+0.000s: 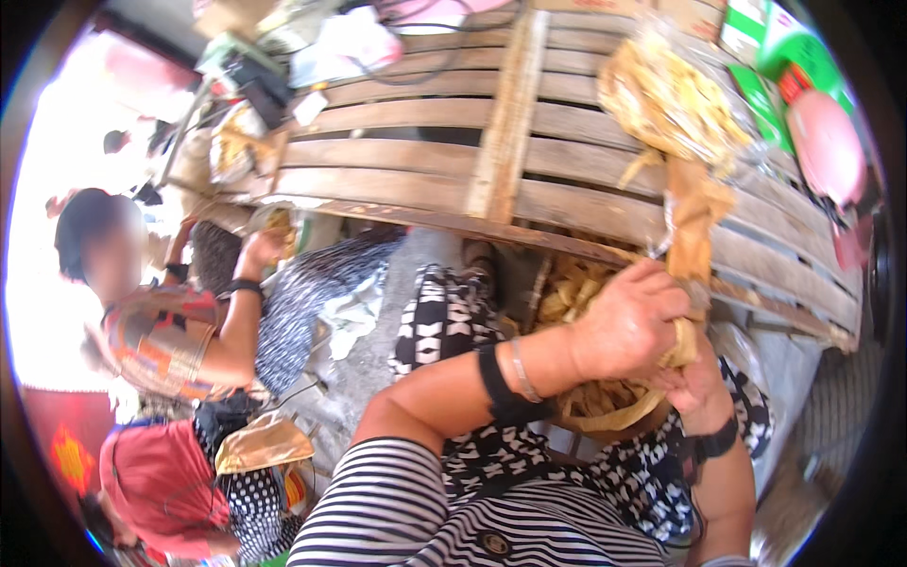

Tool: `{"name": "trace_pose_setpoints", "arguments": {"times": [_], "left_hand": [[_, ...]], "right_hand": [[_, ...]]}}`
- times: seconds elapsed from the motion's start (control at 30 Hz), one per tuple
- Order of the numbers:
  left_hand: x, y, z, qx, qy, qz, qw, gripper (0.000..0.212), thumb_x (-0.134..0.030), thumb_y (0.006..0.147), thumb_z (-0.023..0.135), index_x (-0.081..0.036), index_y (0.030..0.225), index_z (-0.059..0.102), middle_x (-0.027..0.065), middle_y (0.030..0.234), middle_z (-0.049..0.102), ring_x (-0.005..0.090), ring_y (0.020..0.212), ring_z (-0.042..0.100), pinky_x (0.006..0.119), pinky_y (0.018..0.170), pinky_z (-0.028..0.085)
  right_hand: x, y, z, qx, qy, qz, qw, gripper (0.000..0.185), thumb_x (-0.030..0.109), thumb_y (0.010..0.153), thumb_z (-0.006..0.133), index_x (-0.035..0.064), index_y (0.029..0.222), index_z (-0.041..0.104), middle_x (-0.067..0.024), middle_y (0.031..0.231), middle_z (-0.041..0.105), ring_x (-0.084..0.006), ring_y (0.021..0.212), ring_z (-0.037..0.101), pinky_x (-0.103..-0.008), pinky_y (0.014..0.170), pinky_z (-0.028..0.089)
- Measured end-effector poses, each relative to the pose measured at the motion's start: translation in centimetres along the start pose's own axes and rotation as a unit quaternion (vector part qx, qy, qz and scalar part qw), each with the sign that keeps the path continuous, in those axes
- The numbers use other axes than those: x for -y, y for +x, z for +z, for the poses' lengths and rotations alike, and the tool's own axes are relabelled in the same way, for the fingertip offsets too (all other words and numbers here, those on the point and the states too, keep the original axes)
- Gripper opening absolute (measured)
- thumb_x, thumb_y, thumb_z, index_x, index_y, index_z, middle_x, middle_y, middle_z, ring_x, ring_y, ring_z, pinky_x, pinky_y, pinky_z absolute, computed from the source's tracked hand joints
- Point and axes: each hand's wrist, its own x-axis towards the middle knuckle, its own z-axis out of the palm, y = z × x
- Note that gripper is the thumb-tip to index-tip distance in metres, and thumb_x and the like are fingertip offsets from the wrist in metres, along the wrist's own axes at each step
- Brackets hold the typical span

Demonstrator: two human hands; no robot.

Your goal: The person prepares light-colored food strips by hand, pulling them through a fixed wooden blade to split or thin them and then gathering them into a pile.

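My left hand [634, 319] and my right hand [698, 383] are close together over my lap. Between them is a small folded bundle of tan strip material [682, 344], gripped by both; its far side is hidden by my fingers. Just beyond the fingers, a wide brown strip [689, 227] lies across the edge of the slatted wooden table [581, 205]. I cannot tell whether it joins the bundle. Below my hands, between my knees, a container [623, 418] holds many loose tan strips [574, 283], partly covered by my left forearm.
A clear plastic bag of yellowish strips [666, 99] lies on the table. Beside it are green packages [762, 106] and a pink rounded object [825, 145]. A dark cable [453, 60] and papers [347, 46] lie at the far side. Two people [177, 319] sit at left.
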Motion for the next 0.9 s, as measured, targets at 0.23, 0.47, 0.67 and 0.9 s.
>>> {"name": "trace_pose_setpoints", "arguments": {"times": [0.23,0.47,0.67,0.9], "left_hand": [[-0.2,-1.7,0.3,0.025,0.111,-0.184,0.976,0.023,-0.015,0.070,0.068,-0.008,0.091,0.073,0.0103,0.123,0.063,0.0300,0.114,0.058,0.046,0.094,0.043],[-2.2,-2.1,-3.4,0.103,0.008,-0.086,0.991,0.026,-0.002,0.059,0.067,0.000,0.084,0.068,0.0154,0.118,0.065,0.0329,0.114,0.059,0.044,0.095,0.045],[1.1,-0.3,-5.6,-0.110,-0.382,-0.271,0.876,0.010,0.002,0.088,0.064,0.004,0.094,0.071,0.0124,0.112,0.068,0.0225,0.105,0.064,0.033,0.092,0.050],[2.3,-2.0,-5.8,0.031,-0.393,-0.412,0.822,0.046,-0.027,0.083,0.079,0.002,0.113,0.061,0.0081,0.083,0.068,0.0149,0.065,0.066,0.025,0.057,0.054]], "right_hand": [[1.5,-0.7,1.9,-0.039,-0.400,-0.300,0.865,0.015,0.013,0.096,0.053,0.0042,0.097,0.065,0.0006,0.079,0.066,-0.0088,0.067,0.060,-0.0215,0.054,0.044],[0.4,-2.8,5.9,-0.097,-0.695,-0.261,0.663,0.014,0.011,0.092,0.054,0.0001,0.086,0.061,-0.0181,0.068,0.060,-0.0358,0.061,0.061,-0.0431,0.055,0.045],[1.1,0.2,0.4,0.149,-0.201,-0.021,0.968,0.050,0.045,0.105,0.039,0.0047,0.081,0.057,0.0041,0.061,0.039,-0.0052,0.050,0.029,-0.0234,0.047,0.022],[-0.2,0.8,1.3,0.089,-0.156,-0.002,0.984,0.046,0.042,0.104,0.044,0.0046,0.081,0.057,0.0056,0.056,0.037,-0.0044,0.047,0.027,-0.0224,0.046,0.022]]}}
